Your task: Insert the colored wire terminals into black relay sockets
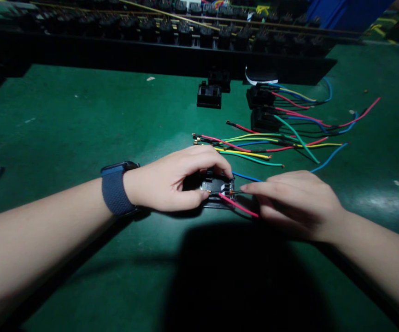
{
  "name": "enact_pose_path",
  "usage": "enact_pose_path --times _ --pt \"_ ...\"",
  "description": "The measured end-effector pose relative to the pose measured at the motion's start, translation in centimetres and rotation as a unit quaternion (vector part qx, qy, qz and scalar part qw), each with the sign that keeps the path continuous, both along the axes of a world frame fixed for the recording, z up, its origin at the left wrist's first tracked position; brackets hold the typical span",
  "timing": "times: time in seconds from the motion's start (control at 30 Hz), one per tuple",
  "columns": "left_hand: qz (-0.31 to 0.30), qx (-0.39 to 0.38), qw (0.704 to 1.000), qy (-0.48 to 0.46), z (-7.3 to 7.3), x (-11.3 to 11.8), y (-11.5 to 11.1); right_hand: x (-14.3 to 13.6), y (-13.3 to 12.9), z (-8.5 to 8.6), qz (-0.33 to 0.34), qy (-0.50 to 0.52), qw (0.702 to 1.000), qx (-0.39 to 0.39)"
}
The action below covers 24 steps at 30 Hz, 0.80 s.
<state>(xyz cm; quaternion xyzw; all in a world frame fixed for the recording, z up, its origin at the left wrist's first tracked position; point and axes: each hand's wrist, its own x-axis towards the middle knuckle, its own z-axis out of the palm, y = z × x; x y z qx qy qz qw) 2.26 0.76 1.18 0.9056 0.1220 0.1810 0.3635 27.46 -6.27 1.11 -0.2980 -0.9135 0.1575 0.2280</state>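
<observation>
A small black plastic housing (216,186) lies on the green surface between my hands. My left hand (189,180) grips it from the left, thumb at its near left corner and a finger over its far right edge. My right hand (296,200) pinches a thin dark wire at the housing's right side, its metal end at the housing. A red wire (239,205) runs from the housing toward the lower right. Behind the right fingers a blue wire (248,176) passes at the housing's far side.
Loose coloured wires (255,143) lie just beyond my hands. Two wired black housings (263,119) sit at the right, and an unwired one (208,96) farther left. A long black rack (151,57) of connectors crosses the back; a blue bin (348,14) stands behind it.
</observation>
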Motion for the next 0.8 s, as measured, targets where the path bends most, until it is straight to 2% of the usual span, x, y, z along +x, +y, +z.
enact_pose_path --times 0.27,0.47,0.8 --pt "-0.018 0.008 1.0 0.021 -0.02 -0.16 0.2 0.42 0.02 -0.22 0.012 -0.031 0.998 0.049" --pt "-0.013 0.003 1.0 0.028 0.03 -0.22 0.16 0.25 -0.39 0.07 -0.011 -0.071 0.995 0.07" --pt "-0.007 0.004 1.0 0.027 -0.04 -0.16 0.13 0.08 -0.46 -0.09 -0.019 -0.07 0.995 0.068"
